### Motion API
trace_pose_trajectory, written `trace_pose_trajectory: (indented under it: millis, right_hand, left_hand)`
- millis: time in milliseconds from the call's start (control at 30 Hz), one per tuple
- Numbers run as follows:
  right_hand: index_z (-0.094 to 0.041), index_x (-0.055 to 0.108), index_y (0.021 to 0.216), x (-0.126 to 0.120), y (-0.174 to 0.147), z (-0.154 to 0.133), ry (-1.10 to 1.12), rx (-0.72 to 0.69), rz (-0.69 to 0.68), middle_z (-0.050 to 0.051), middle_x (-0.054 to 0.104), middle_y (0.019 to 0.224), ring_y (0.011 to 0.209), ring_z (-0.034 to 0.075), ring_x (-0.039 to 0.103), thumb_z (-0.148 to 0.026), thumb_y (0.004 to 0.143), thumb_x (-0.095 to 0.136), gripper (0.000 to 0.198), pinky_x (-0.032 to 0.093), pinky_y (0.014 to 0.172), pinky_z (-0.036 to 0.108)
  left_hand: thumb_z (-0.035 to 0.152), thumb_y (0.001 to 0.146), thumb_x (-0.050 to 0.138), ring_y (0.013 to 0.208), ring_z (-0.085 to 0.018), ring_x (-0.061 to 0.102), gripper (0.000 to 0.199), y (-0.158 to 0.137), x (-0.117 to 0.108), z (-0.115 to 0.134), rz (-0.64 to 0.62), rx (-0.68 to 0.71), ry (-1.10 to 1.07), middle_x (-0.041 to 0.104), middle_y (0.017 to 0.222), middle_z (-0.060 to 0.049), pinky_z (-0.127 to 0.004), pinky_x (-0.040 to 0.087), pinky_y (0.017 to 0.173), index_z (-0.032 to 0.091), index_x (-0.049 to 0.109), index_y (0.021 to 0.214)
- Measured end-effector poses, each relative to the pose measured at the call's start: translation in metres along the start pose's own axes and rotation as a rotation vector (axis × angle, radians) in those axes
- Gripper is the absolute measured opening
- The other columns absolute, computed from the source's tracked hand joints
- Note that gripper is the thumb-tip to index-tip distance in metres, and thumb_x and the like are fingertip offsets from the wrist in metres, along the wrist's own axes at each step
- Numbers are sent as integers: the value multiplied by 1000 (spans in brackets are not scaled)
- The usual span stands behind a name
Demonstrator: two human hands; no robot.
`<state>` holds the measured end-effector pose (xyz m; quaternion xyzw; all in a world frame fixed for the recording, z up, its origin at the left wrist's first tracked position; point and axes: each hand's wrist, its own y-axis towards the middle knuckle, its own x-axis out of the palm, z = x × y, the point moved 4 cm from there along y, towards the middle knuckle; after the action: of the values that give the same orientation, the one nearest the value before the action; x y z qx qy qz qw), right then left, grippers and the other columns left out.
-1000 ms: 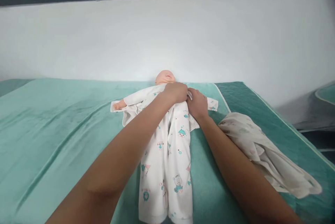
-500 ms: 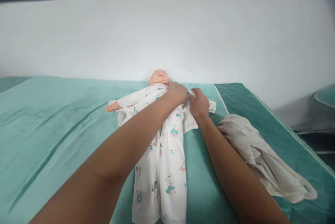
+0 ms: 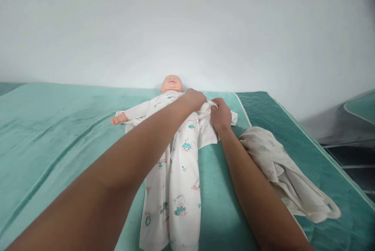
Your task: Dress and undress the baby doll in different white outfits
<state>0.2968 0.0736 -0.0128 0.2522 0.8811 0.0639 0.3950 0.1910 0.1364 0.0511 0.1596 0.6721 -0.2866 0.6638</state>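
The fingers of the right hand (image 3: 221, 115) pinch the front edge of the white sleepsuit (image 3: 178, 157) at the doll's (image 3: 171, 84) chest; the fingers of the left hand (image 3: 195, 99) are closed on the facing edge, just beside them. The doll lies on its back on the green bed (image 3: 58, 126), and a crumpled white cloth (image 3: 281, 169) sits to the doll's right. A hard tug could slip the thin fabric loose or drag the doll sideways. Since the earlier frame, both hands have kept their grip while the view has drifted right.
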Motion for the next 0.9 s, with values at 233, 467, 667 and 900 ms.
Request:
trace_pose_trajectory:
  millis: [233,467,667,900]
  right_hand:
    - [-20,63,100,-5,7,21,229,87,58,7,71,102,92,23,63,-14,70,40,38,48,80,35]
    - [-16,57,113,6,19,47,725,301,-14,13,67,112,87,23,68,-15,63,51,50,57,69,35]
    - [-20,47,131,7,27,48,809,193,-163,15,52,139,115,23,62,-13,75,41,57,58,80,40]
    - [-21,55,92,-2,24,42,1201,413,160,6,68,107,102,16,66,-9,68,50,28,54,89,32]
  left_hand:
    - [2,65,66,105,-36,60,25,-29,-34,-23,19,-98,88,67,90,-11,-47,39,92,20,71,83]
    - [4,66,64,93,-33,63,37,-47,-35,-26,-24,-97,112,65,87,-9,-44,42,84,22,67,98]
    - [7,71,60,93,-30,64,46,-42,-23,-16,-42,-33,191,67,102,-12,-41,46,81,22,62,115]
    - [13,69,62,96,-31,64,47,-29,-9,5,-91,4,170,68,109,-13,-41,48,80,20,61,116]
